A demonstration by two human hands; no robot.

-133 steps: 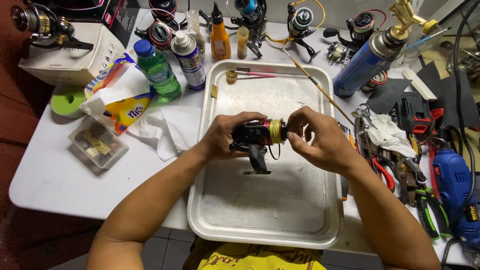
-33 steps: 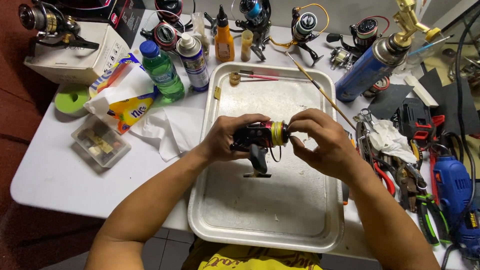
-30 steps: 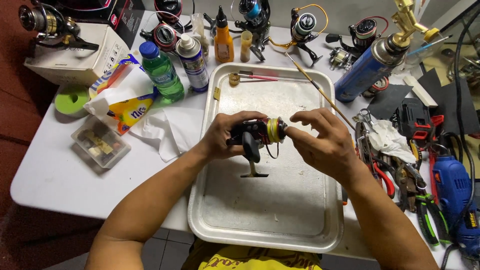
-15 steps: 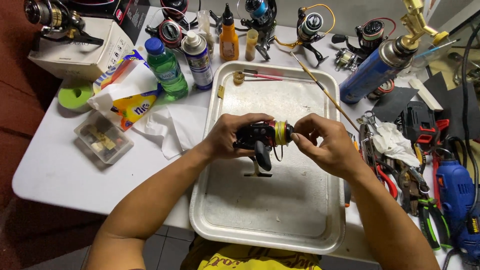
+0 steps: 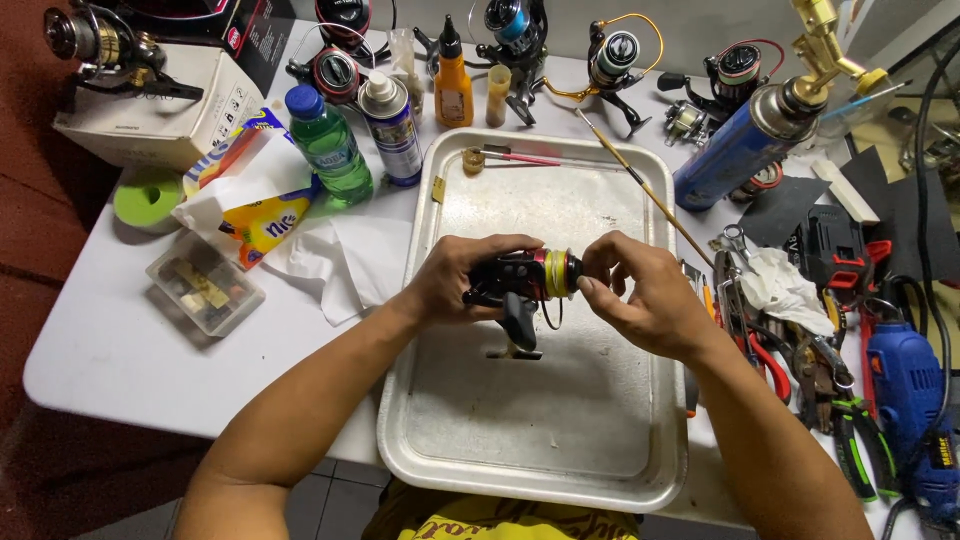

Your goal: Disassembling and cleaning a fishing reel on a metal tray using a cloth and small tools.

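Note:
I hold a black spinning fishing reel (image 5: 515, 285) with a yellow-lined spool above a metal tray (image 5: 600, 440). My left hand (image 5: 462, 278) wraps around the reel body from the left. My right hand (image 5: 640, 292) is at the spool end, with the fingertips pinched on the front of the spool. The reel's black foot points down toward the tray.
A brush and a small cap lie at the tray's far end (image 5: 500, 158). To the left are a green bottle (image 5: 328, 148), a spray can (image 5: 392, 128), a tissue pack (image 5: 255, 195) and a small plastic box (image 5: 205, 283). Pliers and a blue rotary tool (image 5: 910, 390) crowd the right side. Several reels line the back.
The reel has stayed over the tray in both hands. My right fingers have shifted around the spool end, and the camera view has moved slightly.

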